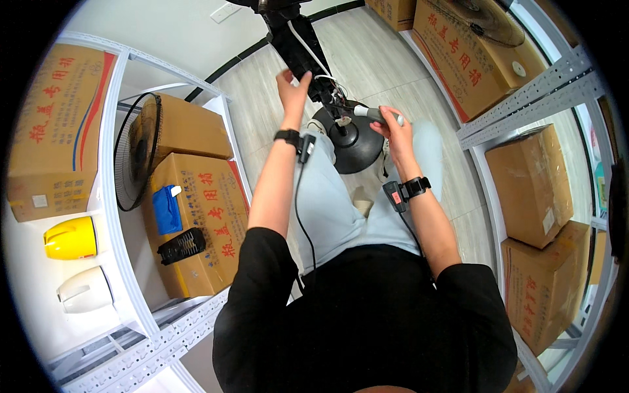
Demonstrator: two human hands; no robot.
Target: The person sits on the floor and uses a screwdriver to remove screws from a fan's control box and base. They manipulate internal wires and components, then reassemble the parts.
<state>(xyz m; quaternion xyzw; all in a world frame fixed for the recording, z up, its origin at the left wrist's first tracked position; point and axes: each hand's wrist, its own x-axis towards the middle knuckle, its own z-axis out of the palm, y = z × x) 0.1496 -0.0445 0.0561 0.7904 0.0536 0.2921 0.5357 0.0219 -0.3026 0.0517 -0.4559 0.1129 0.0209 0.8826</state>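
Note:
A black pedestal stand [298,56] with a round black base [357,141] rises from the floor between my legs. Loose wires [334,85] show at an exposed section of its column. My left hand [293,98] grips the left edge of the black housing, thumb on its face and fingers partly behind it. In my right hand [395,124] is a screwdriver-like tool [375,114] with a grey and white handle, pointing left at the wires. Its tip is too small to make out.
Shelving with cardboard boxes [203,216] flanks me on the left, with more boxes [531,180] on the right. A fan grille [139,150], blue pouch [167,209], black slotted part [181,246], yellow cover [72,238] and white cover [86,290] lie left. Another fan grille [488,19] sits upper right.

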